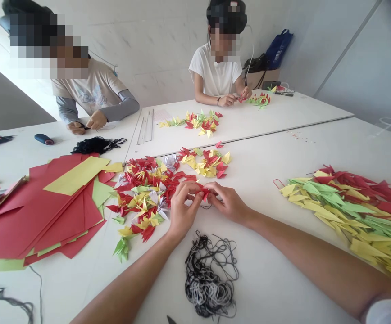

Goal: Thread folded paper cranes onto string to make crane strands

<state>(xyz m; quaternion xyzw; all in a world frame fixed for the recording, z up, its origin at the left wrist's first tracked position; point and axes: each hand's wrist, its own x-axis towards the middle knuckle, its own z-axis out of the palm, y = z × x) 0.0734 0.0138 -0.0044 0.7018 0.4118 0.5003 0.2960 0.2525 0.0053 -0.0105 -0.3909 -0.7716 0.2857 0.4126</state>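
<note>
A small red folded-paper crane (203, 192) is pinched between the fingertips of my left hand (186, 204) and my right hand (227, 202), just above the white table. Fingers cover much of it. Dark thread (207, 206) shows just below the crane, between my hands. Beside my left hand spreads a pile of red, yellow, green and white paper cranes (141, 184). A smaller group of red and yellow cranes (207, 163) lies beyond my fingers. Closer to me, a tangled bundle of black and grey thread (211, 281) rests between my forearms.
At left sit stacked red, yellow and green paper sheets (56, 202) and black thread (96, 145). Strung cranes (347, 207) cover the right side. Two people (92, 92) work across the table, one in a white shirt (215, 69). A dark pointed tip (171, 320) shows at the near edge.
</note>
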